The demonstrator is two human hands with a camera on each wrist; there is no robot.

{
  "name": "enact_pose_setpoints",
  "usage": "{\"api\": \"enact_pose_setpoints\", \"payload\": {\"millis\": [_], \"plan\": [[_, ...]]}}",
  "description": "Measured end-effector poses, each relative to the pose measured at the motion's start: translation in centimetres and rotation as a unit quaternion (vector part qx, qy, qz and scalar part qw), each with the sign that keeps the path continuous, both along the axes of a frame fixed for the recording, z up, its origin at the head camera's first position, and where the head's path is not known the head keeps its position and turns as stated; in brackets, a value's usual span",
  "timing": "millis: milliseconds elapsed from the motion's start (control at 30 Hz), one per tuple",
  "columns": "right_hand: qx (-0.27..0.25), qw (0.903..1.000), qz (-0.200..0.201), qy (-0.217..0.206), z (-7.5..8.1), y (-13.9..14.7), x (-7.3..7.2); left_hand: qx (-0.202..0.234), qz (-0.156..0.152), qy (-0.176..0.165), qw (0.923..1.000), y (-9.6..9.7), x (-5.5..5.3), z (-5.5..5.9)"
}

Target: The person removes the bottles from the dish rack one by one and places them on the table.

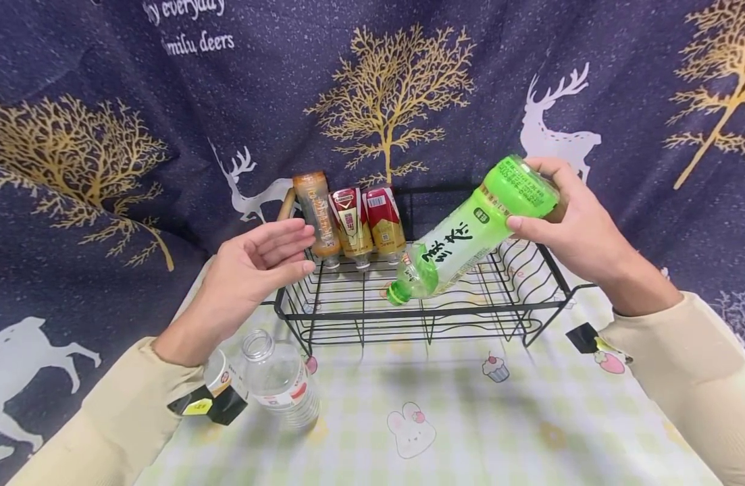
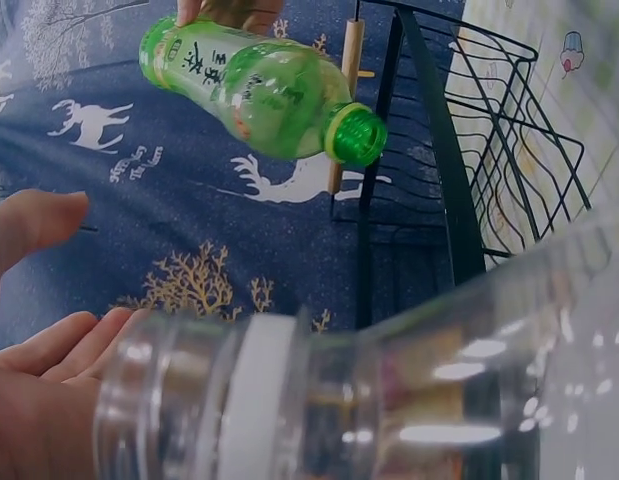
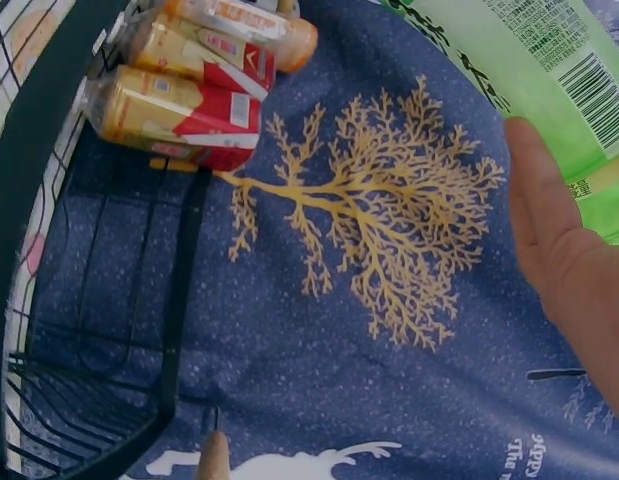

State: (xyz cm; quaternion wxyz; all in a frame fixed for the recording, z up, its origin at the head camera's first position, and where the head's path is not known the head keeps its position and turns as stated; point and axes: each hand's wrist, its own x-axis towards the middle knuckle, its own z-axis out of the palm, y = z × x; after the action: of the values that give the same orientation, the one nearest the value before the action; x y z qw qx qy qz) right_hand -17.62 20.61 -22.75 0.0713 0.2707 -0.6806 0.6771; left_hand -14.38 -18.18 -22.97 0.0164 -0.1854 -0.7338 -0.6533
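My right hand [image 1: 581, 226] grips a green plastic bottle [image 1: 457, 243] near its base. The bottle tilts over the black wire rack [image 1: 421, 314], its green cap pointing down and to the left. My left hand [image 1: 257, 266] is held near the rack's left end with straight fingers and nothing in it. Just beyond its fingertips, an orange-topped bottle [image 1: 317, 212] and two red and gold bottles [image 1: 350, 226] stand upside down in the rack, side by side. In the left wrist view, the green bottle [image 2: 259, 90] hangs beyond a clear bottle's neck [image 2: 239, 400].
An uncapped clear plastic bottle [image 1: 281, 385] stands on the checked tablecloth [image 1: 469, 418], in front of the rack's left corner. A white container [image 1: 220, 371] sits beside it, partly hidden by my left wrist. A dark blue cloth [image 1: 263, 94] with trees and deer hangs behind.
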Motion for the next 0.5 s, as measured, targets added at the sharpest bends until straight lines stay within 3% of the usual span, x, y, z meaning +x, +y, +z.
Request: {"api": "enact_pose_setpoints", "payload": {"millis": [267,500], "plan": [[-0.068,0.9969,0.038,-0.008,-0.3,-0.4,0.8,-0.026,-0.032,-0.027,0.9988,0.4,0.2,0.1],[-0.107,0.9927,0.052,-0.018,-0.6,-0.8,1.4,-0.041,-0.041,-0.034,0.9978,1.0,0.4,0.1]]}}
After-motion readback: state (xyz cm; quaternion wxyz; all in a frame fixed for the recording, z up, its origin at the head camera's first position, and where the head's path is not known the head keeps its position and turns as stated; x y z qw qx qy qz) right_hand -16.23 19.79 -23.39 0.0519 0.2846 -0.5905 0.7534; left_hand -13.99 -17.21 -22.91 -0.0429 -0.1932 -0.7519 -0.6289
